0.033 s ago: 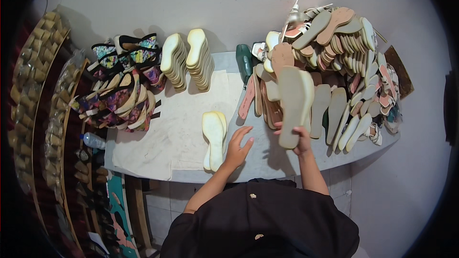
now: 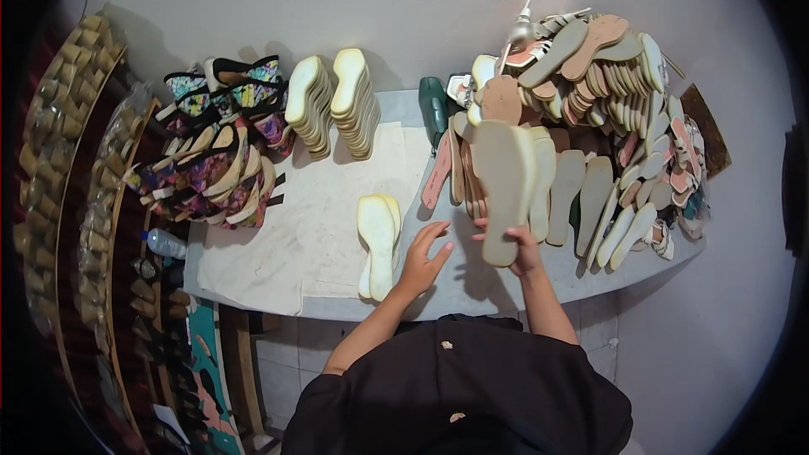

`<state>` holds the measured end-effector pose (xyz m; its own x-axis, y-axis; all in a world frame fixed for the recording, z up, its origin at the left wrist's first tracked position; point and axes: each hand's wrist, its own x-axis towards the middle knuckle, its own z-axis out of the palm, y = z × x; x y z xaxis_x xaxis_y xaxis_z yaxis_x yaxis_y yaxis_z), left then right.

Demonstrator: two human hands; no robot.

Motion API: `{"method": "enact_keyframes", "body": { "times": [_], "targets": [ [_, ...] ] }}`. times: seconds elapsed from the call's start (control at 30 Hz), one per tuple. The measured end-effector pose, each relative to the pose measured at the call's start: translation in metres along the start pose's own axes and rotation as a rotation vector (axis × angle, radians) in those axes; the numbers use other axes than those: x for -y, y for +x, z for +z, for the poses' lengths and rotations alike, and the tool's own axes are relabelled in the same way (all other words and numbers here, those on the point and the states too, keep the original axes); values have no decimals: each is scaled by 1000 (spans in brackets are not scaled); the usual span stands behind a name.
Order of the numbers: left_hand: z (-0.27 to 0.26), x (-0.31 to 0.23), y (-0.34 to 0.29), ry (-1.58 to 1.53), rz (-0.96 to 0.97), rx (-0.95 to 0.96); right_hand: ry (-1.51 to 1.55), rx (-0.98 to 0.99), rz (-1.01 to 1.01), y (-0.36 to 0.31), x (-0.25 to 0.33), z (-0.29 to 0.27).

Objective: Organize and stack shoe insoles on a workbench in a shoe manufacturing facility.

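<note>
Upright in my right hand (image 2: 521,253) is a beige shoe insole (image 2: 500,177), gripped near its narrow heel end above the table's front part. My left hand (image 2: 423,259) holds nothing; its fingers are apart, a little above the table between the held insole and a pair of pale cream insoles (image 2: 377,232). That pair lies overlapped on a white sheet (image 2: 278,261). Behind the held insole, several more beige insoles (image 2: 566,194) and a pink insole (image 2: 437,170) lean along the front of a large heap.
Two tall insole stacks (image 2: 354,109) stand at the back. Floral wedge sandals (image 2: 227,164) pile up at the left. A dark green tool-like object (image 2: 433,109) lies beside the heap of insoles and sandals (image 2: 615,76). Shelves with wrapped shoe heels (image 2: 63,126) and a plastic bottle (image 2: 164,243) are farther left.
The held insole has shifted slightly left and stands straighter, with its flat beige face turned more toward me. My left hand has barely moved.
</note>
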<state>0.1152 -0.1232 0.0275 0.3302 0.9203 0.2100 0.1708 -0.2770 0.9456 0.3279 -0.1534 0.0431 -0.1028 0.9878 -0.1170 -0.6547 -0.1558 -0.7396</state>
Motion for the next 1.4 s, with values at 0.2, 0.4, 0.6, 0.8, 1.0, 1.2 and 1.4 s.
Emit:
{"method": "enact_keyframes", "body": {
  "times": [0.2, 0.4, 0.6, 0.8, 1.0, 1.2, 1.4],
  "targets": [
    [1, -2, -5, -658, -384, 80, -673, 100, -26, 19, -64, 14],
    [-28, 28, -38, -522, -296, -226, -927, 89, -199, 27, -90, 59],
    [-63, 43, -56, -240, -425, -344, -974, 82, 29, 32, -126, 83],
    [-92, 81, -57, 427, -409, -149, -1263, 28, -63, 42, -172, 77],
    [-100, 87, -55, 635, -423, -27, -1421, -53, -34, 45, -181, 90],
    [-108, 94, -51, 735, -339, 176, -1422, -204, 32, 45, -204, 84],
    [-111, 93, -40, 637, -130, -84, -1182, -488, -296, 65, -155, 58]
  ]
}}
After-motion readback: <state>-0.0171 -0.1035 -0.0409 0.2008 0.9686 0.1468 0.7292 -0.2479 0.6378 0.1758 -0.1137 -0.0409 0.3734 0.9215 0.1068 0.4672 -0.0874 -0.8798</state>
